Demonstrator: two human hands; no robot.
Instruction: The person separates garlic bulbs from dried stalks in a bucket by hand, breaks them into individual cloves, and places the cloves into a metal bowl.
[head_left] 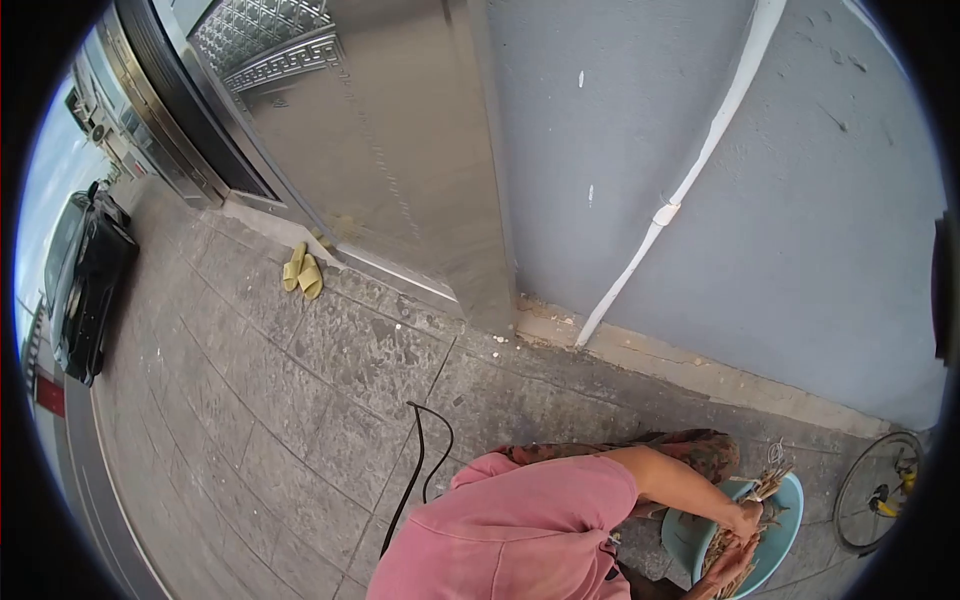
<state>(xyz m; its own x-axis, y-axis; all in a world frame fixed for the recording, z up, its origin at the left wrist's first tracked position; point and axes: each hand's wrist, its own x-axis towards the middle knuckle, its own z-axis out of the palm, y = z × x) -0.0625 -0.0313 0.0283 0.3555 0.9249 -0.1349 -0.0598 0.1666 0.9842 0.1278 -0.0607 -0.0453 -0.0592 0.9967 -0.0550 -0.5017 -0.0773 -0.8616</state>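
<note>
At the lower right, both hands work inside a light blue basin [790, 515]. My left hand [745, 518] reaches in from the upper side, its fingers closed around brown, stalk-like pieces [772, 484] that stick out beyond it. My right hand [735, 562] comes in from the bottom edge and meets the left hand over the basin. Its fingers look bent, and what they hold is too small to make out. More thin brown pieces lie under and around both hands; their kind is unclear. A pink sleeve [590, 490] covers the left shoulder.
A grey wall with a white pipe [665, 212] and a metal door [400, 150] stand ahead. Yellow-green slippers [303, 272] lie by the doorway. A black cord [418, 450] trails behind me. A wheel-like ring [845, 500] is at far right; a dark car [95, 270] is parked at left.
</note>
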